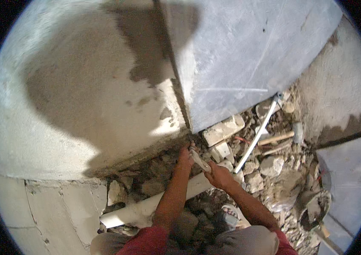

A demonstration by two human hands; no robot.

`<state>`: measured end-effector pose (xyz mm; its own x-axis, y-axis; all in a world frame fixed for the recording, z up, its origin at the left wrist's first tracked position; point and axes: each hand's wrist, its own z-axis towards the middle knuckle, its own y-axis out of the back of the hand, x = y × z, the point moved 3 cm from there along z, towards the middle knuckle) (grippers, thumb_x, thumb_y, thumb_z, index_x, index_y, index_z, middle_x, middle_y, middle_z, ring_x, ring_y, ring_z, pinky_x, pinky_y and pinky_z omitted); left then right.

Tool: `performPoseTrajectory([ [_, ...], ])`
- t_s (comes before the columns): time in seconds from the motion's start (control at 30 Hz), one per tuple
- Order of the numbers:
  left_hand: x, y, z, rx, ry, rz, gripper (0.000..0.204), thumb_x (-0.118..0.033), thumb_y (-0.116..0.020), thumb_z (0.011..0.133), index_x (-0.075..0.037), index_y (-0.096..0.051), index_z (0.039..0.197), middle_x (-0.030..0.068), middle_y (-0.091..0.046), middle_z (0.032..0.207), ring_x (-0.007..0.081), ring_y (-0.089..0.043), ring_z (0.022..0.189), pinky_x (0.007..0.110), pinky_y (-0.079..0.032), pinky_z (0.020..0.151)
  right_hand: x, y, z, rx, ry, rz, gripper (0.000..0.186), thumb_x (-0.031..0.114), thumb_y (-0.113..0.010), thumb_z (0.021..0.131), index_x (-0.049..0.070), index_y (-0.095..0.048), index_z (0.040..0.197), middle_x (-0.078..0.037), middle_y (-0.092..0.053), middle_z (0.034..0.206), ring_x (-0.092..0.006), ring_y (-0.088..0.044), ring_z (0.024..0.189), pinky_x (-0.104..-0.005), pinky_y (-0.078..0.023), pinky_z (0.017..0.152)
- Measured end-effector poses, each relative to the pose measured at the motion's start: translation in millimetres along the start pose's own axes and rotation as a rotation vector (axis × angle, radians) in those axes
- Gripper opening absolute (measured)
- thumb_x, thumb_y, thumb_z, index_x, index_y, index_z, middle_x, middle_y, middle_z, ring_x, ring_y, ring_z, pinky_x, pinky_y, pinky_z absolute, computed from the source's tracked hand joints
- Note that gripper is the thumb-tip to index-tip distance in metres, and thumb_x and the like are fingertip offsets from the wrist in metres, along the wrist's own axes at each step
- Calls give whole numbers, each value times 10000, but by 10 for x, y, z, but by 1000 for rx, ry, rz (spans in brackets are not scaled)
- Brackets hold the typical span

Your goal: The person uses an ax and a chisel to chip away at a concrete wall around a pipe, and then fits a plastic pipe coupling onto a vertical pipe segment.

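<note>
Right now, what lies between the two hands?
In the head view, a pale, elongated object spans the gap from the left hand to the right hand.

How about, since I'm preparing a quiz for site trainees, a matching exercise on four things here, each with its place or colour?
Things:
1. Wooden-handled hammer
2. Thick pale pipe
3. Pale elongated tool
4. Sleeves

Places or colours:
A. Held in the left hand and right hand
B. Red
C. On rubble, right of the thin white pipe
D. Passing beneath the left forearm

Pairs: 1-C, 2-D, 3-A, 4-B
</note>
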<state>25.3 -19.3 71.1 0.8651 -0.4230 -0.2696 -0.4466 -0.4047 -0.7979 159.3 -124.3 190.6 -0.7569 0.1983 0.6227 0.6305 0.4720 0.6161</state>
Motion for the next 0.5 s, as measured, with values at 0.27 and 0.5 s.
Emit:
performPoseTrajectory([
  [0.27,183,243,203,94,197,-126,174,-244,-512,838,-73,-542,819,22,-530,625,173,-503,551,308,-434,506,-254,-8,267,-121,92,-128,371,248,-570,795,12,-422,1041,-226,-584,816,-414,-565,776,-483,-446,643],
  [0.5,522,328,-162,-191,159,718,223,-297,-596,795,-91,-571,875,32,-552,781,171,-517,693,340,-444,620,-284,-65,-420,-147,7,285,429,325,-522,845,-20,-432,1084,-224,-592,723,-372,-598,683,-448,-469,634],
])
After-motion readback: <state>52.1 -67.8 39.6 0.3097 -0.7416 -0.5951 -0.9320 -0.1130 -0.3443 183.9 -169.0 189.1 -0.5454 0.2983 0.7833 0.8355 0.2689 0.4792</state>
